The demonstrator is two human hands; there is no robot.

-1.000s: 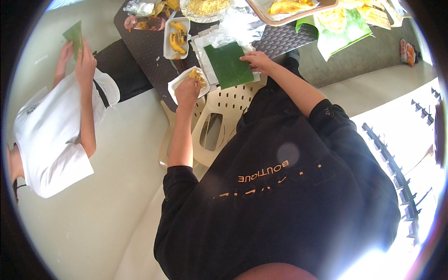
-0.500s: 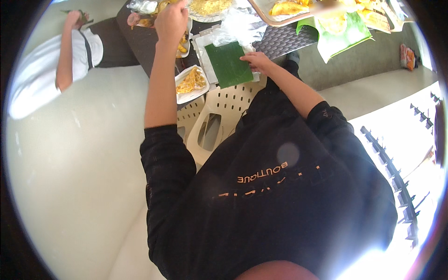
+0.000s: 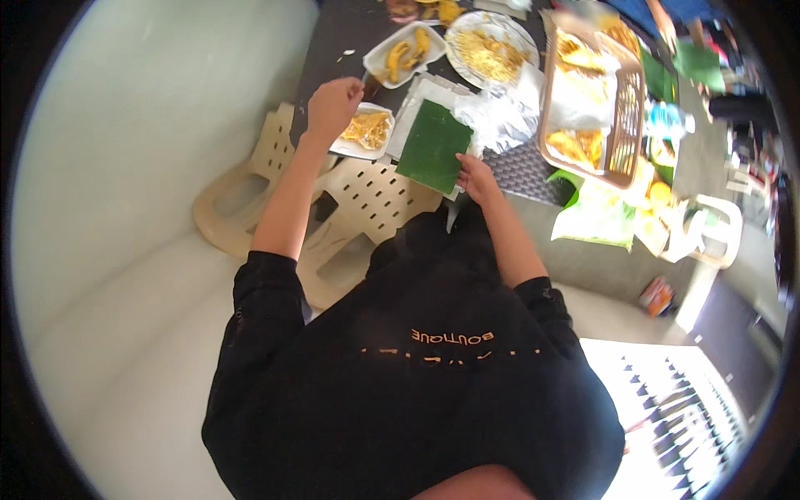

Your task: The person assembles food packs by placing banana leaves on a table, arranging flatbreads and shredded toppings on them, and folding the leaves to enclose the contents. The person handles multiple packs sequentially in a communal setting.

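Observation:
My right hand (image 3: 475, 177) pinches the near right edge of a rectangular green banana leaf (image 3: 434, 148). The leaf lies over white sheets (image 3: 406, 117) at the table's front edge. My left hand (image 3: 335, 108) is closed above the front left corner of the table; whatever its fingers hold, if anything, cannot be made out. Just below and right of that hand is a white foam tray (image 3: 360, 152) with a yellow-orange folded food (image 3: 367, 131) in it. Crumpled clear plastic (image 3: 505, 112) lies right of the leaf.
Behind stand a foam tray of yellow pieces (image 3: 406, 55) and a round plate of shredded yellow food (image 3: 492, 55). A brown basket (image 3: 627, 125) holds wrapped food at right, beside a water bottle (image 3: 669, 121). Beige plastic chairs (image 3: 367, 196) stand against the table. Another person's hand (image 3: 667, 33) shows at far right.
My left hand has come back from the table's far side to its front left corner. My right hand keeps hold of the banana leaf. The view has swung right, losing the person in white.

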